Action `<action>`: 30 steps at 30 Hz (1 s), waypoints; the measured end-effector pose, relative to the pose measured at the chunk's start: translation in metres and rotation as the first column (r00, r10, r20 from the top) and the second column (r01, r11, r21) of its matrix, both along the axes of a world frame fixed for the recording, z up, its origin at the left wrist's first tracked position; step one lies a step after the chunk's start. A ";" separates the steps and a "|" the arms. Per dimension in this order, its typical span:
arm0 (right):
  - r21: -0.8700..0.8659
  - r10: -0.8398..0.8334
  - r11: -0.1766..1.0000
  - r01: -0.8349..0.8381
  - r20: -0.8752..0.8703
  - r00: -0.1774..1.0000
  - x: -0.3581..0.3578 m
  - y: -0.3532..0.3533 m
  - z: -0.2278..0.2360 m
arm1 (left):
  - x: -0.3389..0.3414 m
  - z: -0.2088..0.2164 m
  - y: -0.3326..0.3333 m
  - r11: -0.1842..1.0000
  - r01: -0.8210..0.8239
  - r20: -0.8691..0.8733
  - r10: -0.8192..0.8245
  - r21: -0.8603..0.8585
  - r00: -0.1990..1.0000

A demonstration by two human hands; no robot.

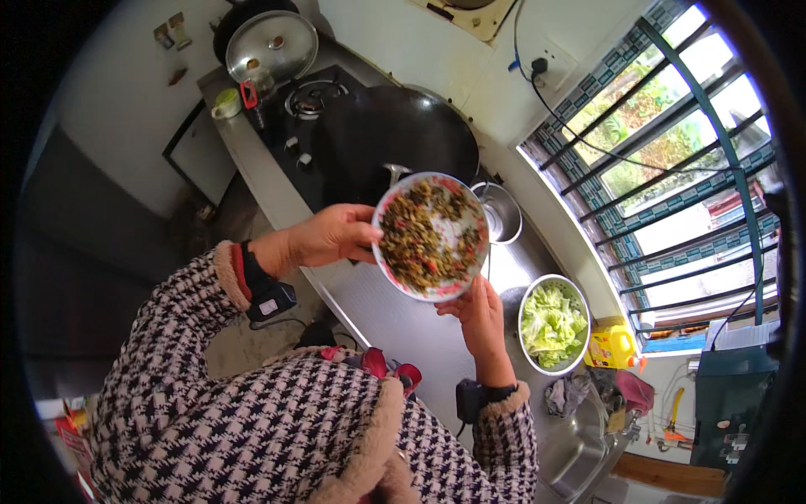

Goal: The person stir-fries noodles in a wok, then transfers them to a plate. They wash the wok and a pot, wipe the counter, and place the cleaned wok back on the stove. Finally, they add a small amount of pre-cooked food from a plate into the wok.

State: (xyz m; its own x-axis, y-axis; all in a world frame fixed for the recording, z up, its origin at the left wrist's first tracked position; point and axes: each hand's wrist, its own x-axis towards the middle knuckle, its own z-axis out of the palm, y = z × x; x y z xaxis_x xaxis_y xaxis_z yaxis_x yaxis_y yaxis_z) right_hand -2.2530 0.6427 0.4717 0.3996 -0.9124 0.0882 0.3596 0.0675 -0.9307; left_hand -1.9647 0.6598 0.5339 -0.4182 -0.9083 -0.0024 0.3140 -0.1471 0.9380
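Observation:
Between my two hands is a white plate (451, 230) with a red pattern, held over the counter beside the wok. Chopped dark green vegetables (411, 244) with red bits cover much of it, leaving a bare patch right of the middle. My left hand (340, 233) pinches the plate's left rim. At the lower right rim, my right hand (477, 317) grips it, some fingers hidden underneath. Behind the plate, a large black wok (395, 126) sits on the stove, and a metal utensil handle (396, 173) shows at its near edge.
A metal pot (501, 212) stands right of the plate. Farther right are a colander (525, 336) of pale green leaves, a yellow jug (611, 347) and a sink (579, 441). A glass lid (273, 46) leans at the far left, near a free burner (315, 99). A barred window borders the right.

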 end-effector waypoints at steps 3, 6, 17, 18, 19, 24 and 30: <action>-0.007 -0.006 1.000 0.005 -0.119 0.993 0.017 -0.018 -0.005 | 0.019 0.027 -0.003 0.993 -0.108 0.103 0.111 -0.043 0.988; -0.056 -0.005 0.998 -0.014 -0.327 0.945 0.028 -0.027 -0.014 | 0.028 0.043 -0.013 0.971 -0.214 0.242 0.235 -0.109 0.941; -0.557 -0.562 0.808 0.191 -0.633 0.532 -0.008 0.002 0.006 | 0.028 0.056 -0.064 0.957 -0.284 0.513 0.273 -0.059 0.814; -0.542 -0.575 0.809 0.228 -0.651 0.495 -0.012 0.009 0.014 | 0.030 0.056 -0.066 0.953 -0.297 0.510 0.286 -0.062 0.811; -0.490 -0.556 0.829 0.270 -0.661 0.504 -0.015 0.015 0.021 | 0.031 0.054 -0.067 0.952 -0.302 0.509 0.287 -0.056 0.811; -0.157 -0.237 0.969 0.190 -0.393 0.888 -0.004 0.025 0.050 | 0.022 0.040 -0.070 0.960 -0.278 0.470 0.249 -0.007 0.847; -0.248 -0.292 0.951 0.186 -0.514 0.807 0.017 0.013 0.050 | 0.003 0.028 -0.076 0.968 -0.249 0.402 0.235 -0.020 0.885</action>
